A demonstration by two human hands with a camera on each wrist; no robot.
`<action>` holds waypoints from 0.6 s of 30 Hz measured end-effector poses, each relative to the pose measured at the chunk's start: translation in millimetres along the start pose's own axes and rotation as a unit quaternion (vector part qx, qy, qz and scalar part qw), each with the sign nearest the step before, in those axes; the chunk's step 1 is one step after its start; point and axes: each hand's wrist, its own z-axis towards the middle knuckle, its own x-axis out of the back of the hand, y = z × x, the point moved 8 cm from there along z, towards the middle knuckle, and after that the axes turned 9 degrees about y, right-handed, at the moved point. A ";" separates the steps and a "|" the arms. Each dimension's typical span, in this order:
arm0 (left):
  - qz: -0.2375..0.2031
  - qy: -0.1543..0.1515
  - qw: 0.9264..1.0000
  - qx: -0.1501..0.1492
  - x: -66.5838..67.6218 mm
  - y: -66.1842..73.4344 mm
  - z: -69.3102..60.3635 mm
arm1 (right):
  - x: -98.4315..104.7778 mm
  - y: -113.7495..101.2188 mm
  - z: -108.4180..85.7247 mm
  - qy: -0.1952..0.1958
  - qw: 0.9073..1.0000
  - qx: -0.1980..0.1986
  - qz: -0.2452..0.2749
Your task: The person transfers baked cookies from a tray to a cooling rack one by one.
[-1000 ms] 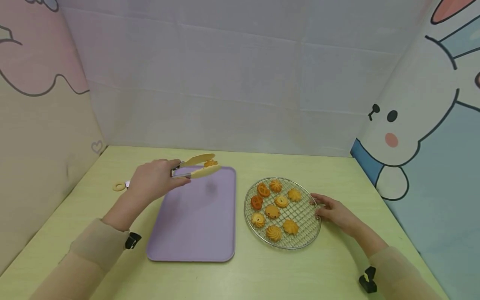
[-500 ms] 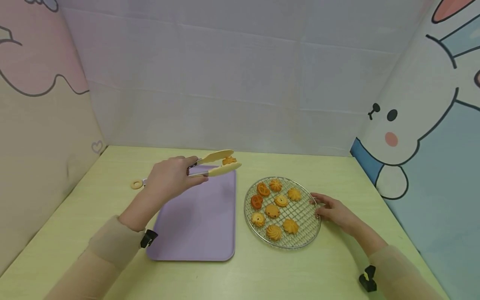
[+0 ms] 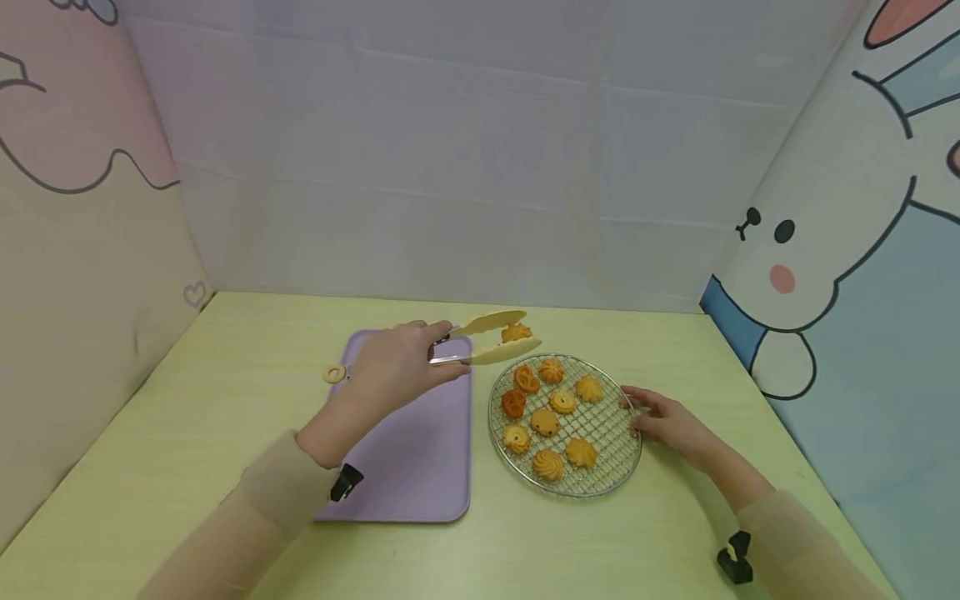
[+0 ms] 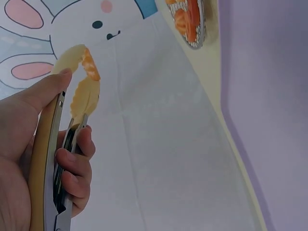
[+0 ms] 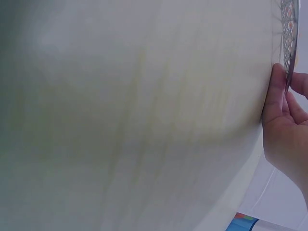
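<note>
In the head view my left hand [image 3: 393, 367] holds a pair of tongs [image 3: 495, 322] with cream scalloped tips, above the far right corner of a lilac tray [image 3: 420, 475]. A small golden cookie [image 3: 516, 333] is pinched between the tips, as the left wrist view also shows the cookie [image 4: 90, 65] there. To the right, a round wire rack [image 3: 611, 437] carries several cookies of various shapes. My right hand [image 3: 678, 429] grips the rack's right rim, the thumb and fingers on either side of the rim in the right wrist view.
The pale yellow table [image 3: 495, 558] meets a white back wall [image 3: 480, 167]. Cartoon-printed panels stand at both sides, with a rabbit panel [image 3: 847, 275] on the right. A strip of table separates tray and rack. The tongs' ring end [image 3: 334, 373] sticks out behind my left hand.
My left hand has moved right with the tongs and the cookie, from over the tray's far edge toward the rack. My right hand stays on the rack's rim.
</note>
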 end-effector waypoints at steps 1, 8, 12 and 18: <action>-0.003 -0.002 1.000 -0.001 -2.7 4.1 0.3 | 0.0 -0.1 -0.1 0.000 1.000 0.001 -0.002; -0.002 -0.016 1.000 -0.021 -24.1 32.4 3.2 | 0.2 0.6 -0.1 0.003 1.000 0.000 -0.004; 0.008 -0.025 0.999 -0.034 -36.2 45.0 5.6 | 0.0 0.4 0.5 0.003 1.000 0.002 -0.006; 0.013 -0.049 0.997 -0.056 -56.6 62.1 9.6 | 0.0 0.5 1.0 0.002 1.000 0.003 -0.009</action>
